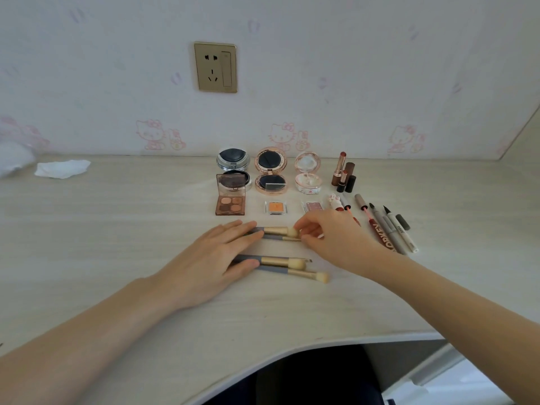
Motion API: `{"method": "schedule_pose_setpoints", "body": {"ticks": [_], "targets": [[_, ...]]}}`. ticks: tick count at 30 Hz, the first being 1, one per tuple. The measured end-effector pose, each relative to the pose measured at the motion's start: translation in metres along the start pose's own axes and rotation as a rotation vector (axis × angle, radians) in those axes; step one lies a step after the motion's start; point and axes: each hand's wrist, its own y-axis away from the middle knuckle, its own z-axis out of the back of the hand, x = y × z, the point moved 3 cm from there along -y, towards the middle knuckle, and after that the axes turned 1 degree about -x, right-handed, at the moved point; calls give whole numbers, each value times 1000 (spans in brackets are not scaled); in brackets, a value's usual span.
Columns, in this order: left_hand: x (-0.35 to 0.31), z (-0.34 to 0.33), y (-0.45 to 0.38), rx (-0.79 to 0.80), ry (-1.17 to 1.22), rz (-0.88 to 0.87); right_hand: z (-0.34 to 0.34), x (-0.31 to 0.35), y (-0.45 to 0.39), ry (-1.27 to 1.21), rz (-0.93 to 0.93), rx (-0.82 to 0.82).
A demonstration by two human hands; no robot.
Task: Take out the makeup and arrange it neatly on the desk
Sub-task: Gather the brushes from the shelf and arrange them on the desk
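Several makeup brushes with grey handles and gold ferrules lie on the pale desk (pixel 117 229) in two pairs. My left hand (pixel 216 258) lies flat over the handle ends of both pairs. My right hand (pixel 330 235) pinches the bristle tips of the upper pair of brushes (pixel 277 232). The lower pair of brushes (pixel 292 267) lies just in front. Behind stand open compacts (pixel 271 171), an eyeshadow palette (pixel 230 197), two small pans (pixel 275 207) and lipsticks (pixel 343 172). Pens and liners (pixel 391 229) lie fanned out at the right.
A crumpled white tissue (pixel 62 168) lies at the far left near the wall. A wall socket (pixel 215 67) sits above the desk. The desk's curved front edge (pixel 263 361) runs close to my body, with a drawer unit (pixel 438 375) at lower right.
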Motion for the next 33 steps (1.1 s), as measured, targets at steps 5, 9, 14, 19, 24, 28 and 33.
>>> {"method": "schedule_pose_setpoints", "body": {"ticks": [5, 9, 14, 19, 24, 28, 33], "targets": [[4, -6, -1, -6, 13, 62, -6, -3, 17, -34, -19, -46], [4, -12, -4, 17, 24, 110, -25, 2, 34, -155, 22, 0], [1, -15, -5, 17, -12, 89, -28, 4, 42, -134, 98, -51], [3, -15, -5, 49, -12, 60, -21, -2, 53, -16, 208, -119], [1, -14, -4, 90, -20, 54, -22, -2, 39, 83, 224, -160], [-1, -13, -2, 86, -34, 58, -22, 1, 25, 172, 197, -206], [-4, -13, 0, 33, -12, 51, -22, 4, 23, 164, 207, -202]]}}
